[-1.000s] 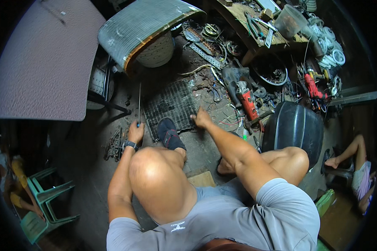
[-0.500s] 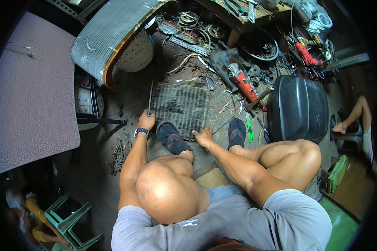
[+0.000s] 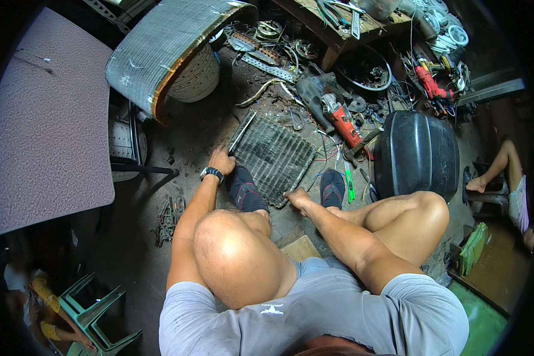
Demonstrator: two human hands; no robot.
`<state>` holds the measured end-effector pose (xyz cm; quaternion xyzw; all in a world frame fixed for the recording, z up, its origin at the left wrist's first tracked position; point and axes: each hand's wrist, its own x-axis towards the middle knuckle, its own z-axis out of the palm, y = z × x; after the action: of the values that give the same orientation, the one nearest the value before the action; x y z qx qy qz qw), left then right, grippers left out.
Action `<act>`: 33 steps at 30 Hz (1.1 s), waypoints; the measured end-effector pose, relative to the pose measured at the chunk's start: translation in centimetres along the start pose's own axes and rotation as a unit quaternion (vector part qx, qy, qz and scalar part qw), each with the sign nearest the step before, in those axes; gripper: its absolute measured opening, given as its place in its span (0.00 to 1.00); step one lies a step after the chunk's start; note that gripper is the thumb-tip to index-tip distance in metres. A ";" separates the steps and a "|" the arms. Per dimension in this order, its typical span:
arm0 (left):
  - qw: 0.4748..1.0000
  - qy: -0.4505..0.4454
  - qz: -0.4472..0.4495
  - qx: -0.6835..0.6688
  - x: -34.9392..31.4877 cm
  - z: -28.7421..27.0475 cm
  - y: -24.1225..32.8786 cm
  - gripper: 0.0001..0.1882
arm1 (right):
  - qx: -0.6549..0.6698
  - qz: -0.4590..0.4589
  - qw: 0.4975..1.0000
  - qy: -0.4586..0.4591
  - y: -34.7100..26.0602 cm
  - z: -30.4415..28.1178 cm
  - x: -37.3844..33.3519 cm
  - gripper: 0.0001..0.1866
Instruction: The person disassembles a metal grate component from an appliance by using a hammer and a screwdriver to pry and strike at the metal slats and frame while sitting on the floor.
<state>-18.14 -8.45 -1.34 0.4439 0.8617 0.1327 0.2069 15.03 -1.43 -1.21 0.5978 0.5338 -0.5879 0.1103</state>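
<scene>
A dark, dirty finned radiator core lies on the floor between my feet, turned at an angle. My left hand is closed at its left corner, around the lower end of a thin pale metal strip. The strip runs along the core's upper left edge. At the core's near corner, my right hand grips the edge between thumb and fingers. My left shoe is right beside the core's lower left side, and my right shoe stands to its right.
Right of the core lie a green cutter knife, a hammer, a red angle grinder and loose wires. A black plastic case stands farther right. A large curved finned coil rests at the back left. Other people sit at both sides.
The core has turned clockwise and shifted right, with both my hands on it moving slightly right. The strip has tilted from upright to slanting along the core's edge.
</scene>
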 end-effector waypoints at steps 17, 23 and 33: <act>0.995 -0.076 -0.007 0.057 -14.3 -13.1 9.0 0.20 | -0.375 -0.228 0.891 0.114 -4.7 -15.9 9.6 0.51; 0.990 -0.104 -0.093 0.021 -19.4 -17.5 6.5 0.17 | -0.340 -0.166 0.925 0.005 -2.5 -8.5 5.0 0.54; 0.990 -0.119 0.008 0.070 -6.9 -8.0 4.9 0.20 | -0.362 -0.215 0.899 -0.122 -1.8 -10.8 6.6 0.54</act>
<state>-14.85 -11.69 9.37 0.4764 0.8348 0.0197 0.2751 18.22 10.89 -2.63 0.3116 0.8073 -0.4320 0.2541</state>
